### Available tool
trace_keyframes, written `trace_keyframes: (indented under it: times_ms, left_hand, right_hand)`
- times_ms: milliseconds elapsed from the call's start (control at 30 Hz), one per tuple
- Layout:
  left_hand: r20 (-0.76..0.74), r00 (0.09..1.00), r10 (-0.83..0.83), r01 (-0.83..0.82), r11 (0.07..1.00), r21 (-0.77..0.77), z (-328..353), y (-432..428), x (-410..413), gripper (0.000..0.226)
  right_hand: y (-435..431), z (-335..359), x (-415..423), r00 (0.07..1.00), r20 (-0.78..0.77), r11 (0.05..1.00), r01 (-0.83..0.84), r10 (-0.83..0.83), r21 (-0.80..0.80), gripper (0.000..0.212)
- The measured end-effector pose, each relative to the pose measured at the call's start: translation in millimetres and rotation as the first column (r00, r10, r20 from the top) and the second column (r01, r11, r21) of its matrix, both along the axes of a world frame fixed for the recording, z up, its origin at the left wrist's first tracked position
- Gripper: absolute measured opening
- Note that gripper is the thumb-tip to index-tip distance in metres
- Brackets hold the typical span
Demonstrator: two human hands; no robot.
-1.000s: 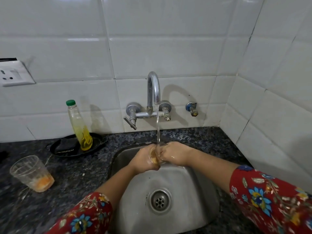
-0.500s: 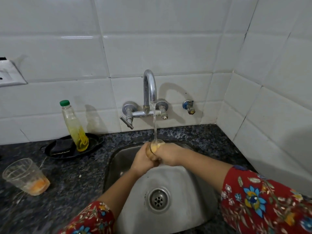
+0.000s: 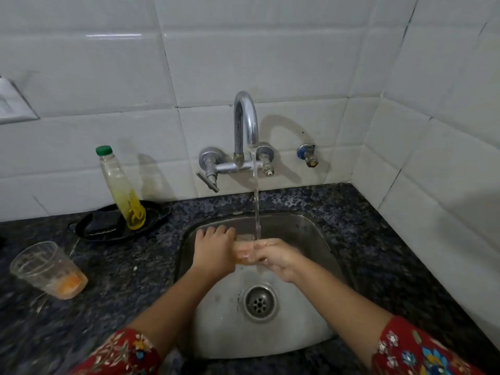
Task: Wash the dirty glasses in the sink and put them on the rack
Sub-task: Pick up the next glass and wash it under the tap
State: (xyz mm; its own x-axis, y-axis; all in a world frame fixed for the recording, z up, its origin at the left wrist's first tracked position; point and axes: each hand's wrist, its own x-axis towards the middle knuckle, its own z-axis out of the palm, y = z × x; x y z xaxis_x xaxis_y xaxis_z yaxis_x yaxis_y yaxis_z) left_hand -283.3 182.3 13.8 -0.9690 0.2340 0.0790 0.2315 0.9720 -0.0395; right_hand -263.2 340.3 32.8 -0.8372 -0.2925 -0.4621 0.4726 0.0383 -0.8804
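A clear glass (image 3: pixel 243 250) lies sideways over the steel sink (image 3: pixel 319 244), under the running stream from the tap (image 3: pixel 244 123). My left hand (image 3: pixel 213 249) grips its base end, and my right hand (image 3: pixel 276 259) holds its mouth end with fingers at the rim. Most of the glass is hidden by both hands. A second dirty glass (image 3: pixel 48 269) with orange residue at its bottom stands on the dark counter to the left. No rack is in view.
A green-capped bottle of yellow liquid (image 3: pixel 121 190) stands on a black dish (image 3: pixel 89 234) with a dark scrubber, left of the sink. A wall socket (image 3: pixel 13 104) is at the far left. A small valve (image 3: pixel 307 154) sits right of the tap. White tiled walls meet in a corner at the right.
The glass went from upright under the stream to lying sideways, a little lower in the sink. My hands have spread apart along it. The camera view has dropped slightly.
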Motion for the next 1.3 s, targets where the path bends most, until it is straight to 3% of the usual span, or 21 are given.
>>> trace_keyframes:
  times_ms: [167, 333, 367, 433, 500, 533, 567, 600, 633, 667, 733, 800, 867, 933, 1000, 1067, 1133, 1167, 1233, 1267, 1300]
  left_hand:
    - [0.036, 0.999, -0.011, 0.024, 0.923, -0.385, 11.5, -3.6, 5.8, 0.045]
    - [0.087, 0.996, -0.006, 0.047, 0.878, -0.476, 14.1, -10.4, 5.5, 0.05]
    - [0.095, 0.995, -0.019, 0.059, 0.897, -0.438, 15.0, -12.9, 4.2, 0.051]
    - [0.128, 0.991, -0.043, 0.078, 0.956, -0.281, 11.7, -15.9, -0.4, 0.05]
    - [0.198, 0.978, -0.069, 0.073, 0.997, -0.014, 5.5, -15.1, -6.6, 0.053]
    - [0.25, 0.965, -0.078, 0.041, 0.988, 0.149, 1.1, -14.1, -10.5, 0.057]
    - [0.312, 0.944, -0.106, -0.003, 0.944, 0.329, -1.9, -12.5, -14.3, 0.061]
    - [0.375, 0.91, -0.177, -0.036, 0.867, 0.497, -5.0, -11.9, -18.7, 0.061]
    - [0.402, 0.871, -0.283, -0.041, 0.773, 0.634, -6.9, -11.0, -21.9, 0.057]
    - [0.415, 0.836, -0.36, -0.058, 0.693, 0.719, -9.8, -9.9, -24.7, 0.054]
    - [0.475, 0.766, -0.433, -0.147, 0.602, 0.785, -12.1, -4.8, -25.3, 0.052]
    - [0.536, 0.713, -0.452, -0.242, 0.559, 0.793, -13.4, 4.6, -24.4, 0.061]
    - [0.519, 0.739, -0.428, -0.274, 0.513, 0.813, -19.4, 14.5, -27.8, 0.067]
    - [0.434, 0.821, -0.371, -0.258, 0.438, 0.861, -24.0, 24.7, -29.2, 0.062]
    - [0.339, 0.91, -0.238, -0.237, 0.373, 0.897, -29.0, 38.9, -22.4, 0.057]
    - [0.216, 0.976, -0.01, -0.188, 0.45, 0.873, -24.3, 49.1, -12.6, 0.051]
    - [0.149, 0.989, 0.004, -0.13, 0.509, 0.851, -17.7, 46.4, -10.0, 0.048]
    - [0.168, 0.983, -0.075, -0.107, 0.505, 0.856, -15.5, 39.9, -11.6, 0.049]
    - [0.214, 0.952, -0.221, -0.078, 0.502, 0.861, -11.7, 25.4, -16.6, 0.059]
    - [0.22, 0.947, -0.234, -0.075, 0.506, 0.859, -12.9, 22.3, -18.7, 0.062]
    - [0.217, 0.955, -0.2, -0.092, 0.499, 0.862, -14.7, 23.3, -17.6, 0.061]
  right_hand:
    - [-4.3, -22.2, 14.5, 0.939, 0.313, 0.962, 0.204, -0.14, -0.181, 0.023]
    - [-14.2, -38.1, 25.6, 0.826, 0.474, 0.819, 0.481, -0.304, -0.312, 0.037]
    - [-15.9, -39.4, 26.9, 0.826, 0.452, 0.807, 0.501, -0.337, -0.312, 0.035]
    - [-20.5, -38.0, 27.7, 0.881, 0.263, 0.858, 0.454, -0.392, -0.242, 0.03]
    - [-22.5, -35.4, 27.9, 0.93, -0.061, 0.928, 0.355, -0.363, -0.116, 0.025]
    - [-19.1, -35.2, 26.9, 0.926, -0.282, 0.965, 0.263, -0.25, 0.008, 0.025]
    - [-11.9, -33.0, 24.4, 0.868, -0.497, 0.97, 0.135, -0.018, 0.2, 0.027]
    - [-1.7, -30.8, 19.9, 0.729, -0.623, 0.899, 0.024, 0.283, 0.437, 0.029]
    - [11.2, -27.7, 12.4, 0.536, -0.648, 0.764, 0.009, 0.541, 0.645, 0.03]
    - [23.7, -20.0, 2.5, 0.35, -0.597, 0.627, 0.034, 0.722, 0.778, 0.03]
    - [43.1, -3.5, -21.2, 0.066, -0.429, 0.426, 0.061, 0.901, 0.903, 0.035]
    - [54.6, 9.7, -45.4, -0.111, -0.239, 0.247, 0.069, 0.965, 0.966, 0.041]
    - [50.7, 21.4, -55.9, -0.085, -0.036, 0.043, 0.084, 0.996, 0.996, 0.029]
    - [38.5, 25.3, -56.3, 0.062, 0.105, -0.111, 0.102, 0.993, 0.989, 0.017]
    - [26.1, 22.1, -53.7, 0.311, 0.098, -0.087, -0.05, 0.945, 0.995, 0.009]
    - [22.1, 17.2, -51.9, 0.481, 0.023, 0.095, -0.219, 0.877, 0.971, 0.012]
    - [26.4, 18.4, -55.1, 0.445, -0.032, 0.147, -0.225, 0.895, 0.963, 0.013]
    - [30.2, 20.4, -55.9, 0.38, -0.017, 0.086, -0.165, 0.925, 0.983, 0.012]
    - [34.7, 22.7, -56.3, 0.171, 0.051, -0.072, 0.119, 0.984, 0.99, 0.017]
    - [35.0, 20.4, -56.3, 0.093, 0.077, -0.096, 0.226, 0.993, 0.969, 0.021]
    - [31.8, 17.4, -55.6, 0.103, 0.113, -0.136, 0.254, 0.988, 0.958, 0.022]
